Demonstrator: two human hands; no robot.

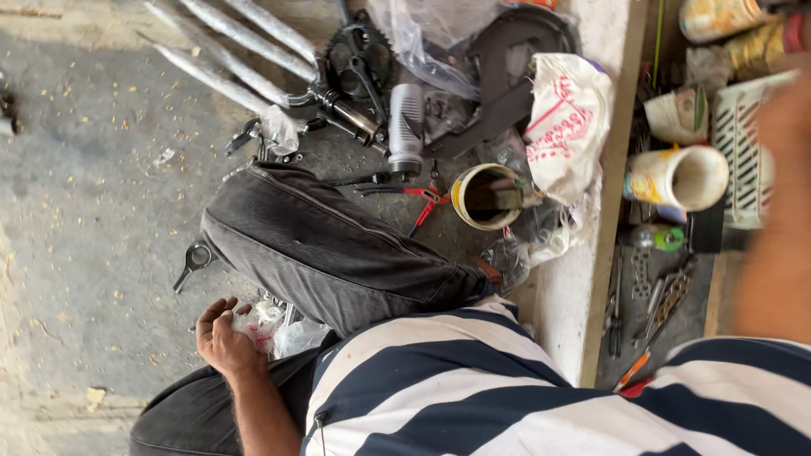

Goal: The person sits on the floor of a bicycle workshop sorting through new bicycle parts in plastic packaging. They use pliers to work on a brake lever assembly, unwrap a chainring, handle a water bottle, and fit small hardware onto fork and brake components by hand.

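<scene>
My fingers (221, 319) on my left hand (221, 339) clench a crinkly plastic bag (258, 325) by my knee. My right arm (773, 211) is blurry, its hand cut off. Gritty grey floor (93, 211) below.

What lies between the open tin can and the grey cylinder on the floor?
In the head view, red-handled pliers lie on the floor between the tin can and the grey cylinder.

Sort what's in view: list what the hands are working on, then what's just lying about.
In hand:
- left hand on a crumpled plastic bag
- right arm, blurred, over the shelf; its hand is out of view

Lying about:
- ring spanner
- red-handled pliers
- open tin
- sprocket
- chrome tubes
- grey bag
</scene>
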